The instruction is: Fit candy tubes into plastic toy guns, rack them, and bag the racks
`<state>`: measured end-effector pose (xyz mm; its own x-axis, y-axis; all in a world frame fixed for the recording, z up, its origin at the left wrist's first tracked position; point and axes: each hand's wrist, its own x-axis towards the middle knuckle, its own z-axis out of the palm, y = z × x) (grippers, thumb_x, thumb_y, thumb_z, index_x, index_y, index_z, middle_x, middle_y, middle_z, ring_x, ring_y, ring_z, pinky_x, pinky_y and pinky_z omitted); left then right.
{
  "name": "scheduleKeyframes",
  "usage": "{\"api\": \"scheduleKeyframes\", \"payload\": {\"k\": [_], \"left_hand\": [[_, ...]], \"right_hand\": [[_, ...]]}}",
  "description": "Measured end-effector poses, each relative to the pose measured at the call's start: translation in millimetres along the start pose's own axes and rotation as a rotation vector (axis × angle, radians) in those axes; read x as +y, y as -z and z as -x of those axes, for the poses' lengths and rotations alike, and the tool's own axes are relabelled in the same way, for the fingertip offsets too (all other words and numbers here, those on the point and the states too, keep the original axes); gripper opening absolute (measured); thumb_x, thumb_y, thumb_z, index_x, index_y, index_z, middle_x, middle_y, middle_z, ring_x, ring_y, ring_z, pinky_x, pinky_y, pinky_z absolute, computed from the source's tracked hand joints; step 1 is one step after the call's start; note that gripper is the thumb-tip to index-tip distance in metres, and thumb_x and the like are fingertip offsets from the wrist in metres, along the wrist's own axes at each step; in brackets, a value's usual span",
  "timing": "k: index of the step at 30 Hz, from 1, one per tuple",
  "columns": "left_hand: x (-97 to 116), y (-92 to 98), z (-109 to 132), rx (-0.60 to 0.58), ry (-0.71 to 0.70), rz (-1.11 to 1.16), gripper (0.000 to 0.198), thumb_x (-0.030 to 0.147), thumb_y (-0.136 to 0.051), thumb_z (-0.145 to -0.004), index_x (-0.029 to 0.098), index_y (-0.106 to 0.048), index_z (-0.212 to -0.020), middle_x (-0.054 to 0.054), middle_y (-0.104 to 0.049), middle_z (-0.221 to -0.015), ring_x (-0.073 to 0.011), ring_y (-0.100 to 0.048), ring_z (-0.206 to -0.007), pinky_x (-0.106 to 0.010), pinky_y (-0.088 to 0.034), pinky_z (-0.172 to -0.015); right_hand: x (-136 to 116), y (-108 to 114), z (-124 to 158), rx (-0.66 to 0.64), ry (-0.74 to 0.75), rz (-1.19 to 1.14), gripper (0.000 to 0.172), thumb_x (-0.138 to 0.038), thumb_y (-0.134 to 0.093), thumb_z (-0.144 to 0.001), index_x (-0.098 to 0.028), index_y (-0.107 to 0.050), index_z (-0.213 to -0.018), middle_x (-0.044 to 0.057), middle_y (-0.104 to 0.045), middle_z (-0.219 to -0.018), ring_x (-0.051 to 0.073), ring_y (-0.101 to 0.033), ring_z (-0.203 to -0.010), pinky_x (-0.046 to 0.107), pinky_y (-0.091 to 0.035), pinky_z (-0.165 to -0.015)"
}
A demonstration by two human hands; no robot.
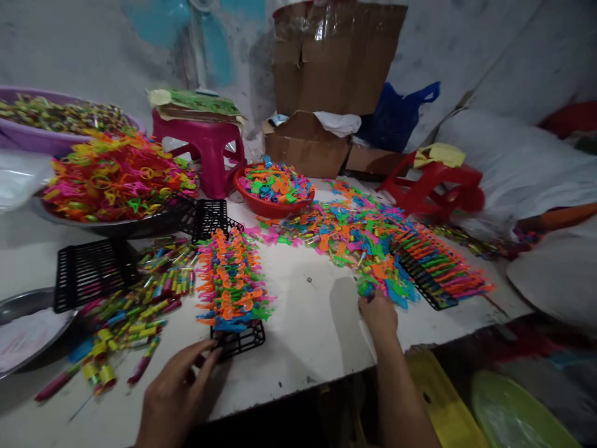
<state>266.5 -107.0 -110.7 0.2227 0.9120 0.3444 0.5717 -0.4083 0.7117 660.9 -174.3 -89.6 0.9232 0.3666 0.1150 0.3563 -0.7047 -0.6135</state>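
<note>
Left hand (175,382) at the black rack (254,339), right hand (381,316) at the loose pieces (345,233)

We have the black rack standing on the white table (303,330), just left of the middle, its long side running away from us, so that its near end lies within easy reach. Rows of bright plastic pieces (228,274) fill it except at that near end, where the bare grid shows. Our left hand pinches the near left corner between thumb and fingers, a hold that seems meant to steady the rack without covering the rows. Something dark red shows among those fingers, too unclear to name.

Our right hand dips, fingers bent, into the near edge of the loose pieces. We cannot tell whether it grips one, since the fingertips are lost among the colours. The loose pieces spread between the two racks, probably to shorten each reach.

To the right, the second rack (431,302) carries a slanting load of the same colours. On the left, the foil tubes (163,280) lie scattered beside our rack, seemingly on hand for the left side. The red bowl (270,208) and the metal basin (116,229) sit farther back, likely as stock that leaves the front of the table for working.
</note>
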Motion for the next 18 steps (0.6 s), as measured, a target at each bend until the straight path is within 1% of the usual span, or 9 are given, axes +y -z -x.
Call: {"api": "scheduleKeyframes", "payload": {"k": [3, 6, 8, 11, 12, 14, 15, 17, 18], "left_hand": [[31.2, -8.0, -2.0, -0.336, 0.113, 0.251, 0.027, 0.044, -0.056, -0.073, 0.022, -0.069, -0.081, -0.001, -0.071, -0.075, -0.012, -0.061, -0.054, -0.019, -0.049, -0.051], [64.8, -18.5, -9.1, -0.654, 0.382, 0.575, 0.043, 0.05, -0.047, -0.078, 0.016, -0.066, -0.098, -0.006, -0.07, -0.079, -0.0152, -0.063, -0.061, -0.024, -0.052, -0.056], [83.0, -22.8, -14.7, -0.718, 0.44, 0.837, 0.05, 0.052, -0.05, -0.075, 0.015, -0.061, -0.107, -0.01, -0.067, -0.097, -0.0192, -0.064, -0.078, -0.03, -0.053, -0.069], [97.3, -19.9, -20.2, -0.628, 0.396, 1.021, 0.044, 0.049, -0.057, -0.072, 0.014, -0.064, -0.099, -0.008, -0.067, -0.097, -0.021, -0.061, -0.087, -0.034, -0.049, -0.081], [97.8, -16.2, -20.7, -0.575, 0.391, 1.006, 0.039, 0.047, -0.057, -0.073, 0.014, -0.065, -0.093, -0.007, -0.068, -0.09, -0.0201, -0.062, -0.083, -0.033, -0.049, -0.08], [92.6, -6.3, -19.4, -0.461, 0.356, 0.894, 0.03, 0.042, -0.056, -0.076, 0.015, -0.066, -0.084, -0.005, -0.069, -0.081, -0.0186, -0.063, -0.077, -0.03, -0.051, -0.074], [87.2, -1.0, -17.7, -0.41, 0.304, 0.805, 0.026, 0.039, -0.056, -0.077, 0.016, -0.066, -0.082, -0.005, -0.069, -0.08, -0.0186, -0.063, -0.077, -0.03, -0.051, -0.072], [72.1, 8.5, -13.0, -0.274, 0.155, 0.609, 0.019, 0.033, -0.059, -0.075, 0.018, -0.067, -0.083, -0.006, -0.069, -0.085, -0.0201, -0.063, -0.082, -0.031, -0.051, -0.075], [63.1, 12.0, -10.2, -0.192, 0.084, 0.514, 0.018, 0.031, -0.061, -0.073, 0.018, -0.068, -0.084, -0.006, -0.069, -0.089, -0.021, -0.062, -0.085, -0.032, -0.05, -0.077]], "right_hand": [[-19.8, -19.1, 31.9, -0.073, 0.046, -0.133, 0.016, -0.029, -0.058, -0.062, -0.017, -0.055, -0.072, 0.005, -0.061, -0.071, 0.022, -0.059, -0.07, 0.035, -0.045, -0.068], [-54.6, -29.9, 98.2, -0.134, 0.128, -0.38, 0.025, -0.037, -0.047, -0.076, -0.017, -0.052, -0.089, 0.001, -0.06, -0.067, 0.016, -0.06, -0.063, 0.029, -0.048, -0.063], [-77.0, -24.8, 144.3, -0.214, 0.305, -0.697, 0.019, -0.036, -0.05, -0.077, -0.018, -0.055, -0.084, 0.003, -0.062, -0.072, 0.017, -0.06, -0.07, 0.03, -0.048, -0.066], [-97.5, -6.5, 174.9, -0.577, 0.736, -0.863, 0.018, -0.031, -0.05, -0.08, -0.022, -0.064, -0.084, 0.007, -0.066, -0.088, 0.021, -0.058, -0.091, 0.039, -0.042, -0.085], [-99.8, -1.1, 169.0, -0.701, 0.829, -0.844, 0.022, -0.033, -0.048, -0.081, -0.024, -0.066, -0.088, 0.007, -0.066, -0.093, 0.023, -0.057, -0.095, 0.041, -0.04, -0.088], [-98.5, 4.0, 133.3, -0.754, 0.83, -0.704, 0.031, -0.04, -0.043, -0.082, -0.024, -0.066, -0.096, 0.007, -0.067, -0.094, 0.024, -0.058, -0.096, 0.041, -0.041, -0.087], [-95.4, 3.1, 106.7, -0.653, 0.727, -0.564, 0.034, -0.043, -0.043, -0.082, -0.023, -0.065, -0.099, 0.008, -0.067, -0.095, 0.024, -0.059, -0.092, 0.04, -0.043, -0.084], [-86.0, -5.2, 47.2, -0.228, 0.406, -0.109, 0.038, -0.047, -0.045, -0.078, -0.02, -0.067, -0.091, 0.01, -0.068, -0.085, 0.025, -0.061, -0.083, 0.04, -0.045, -0.077], [-80.4, -11.2, 19.1, -0.159, 0.268, 0.149, 0.039, -0.05, -0.049, -0.074, -0.02, -0.067, -0.091, 0.011, -0.067, -0.086, 0.027, -0.06, -0.084, 0.041, -0.045, -0.075]]}}
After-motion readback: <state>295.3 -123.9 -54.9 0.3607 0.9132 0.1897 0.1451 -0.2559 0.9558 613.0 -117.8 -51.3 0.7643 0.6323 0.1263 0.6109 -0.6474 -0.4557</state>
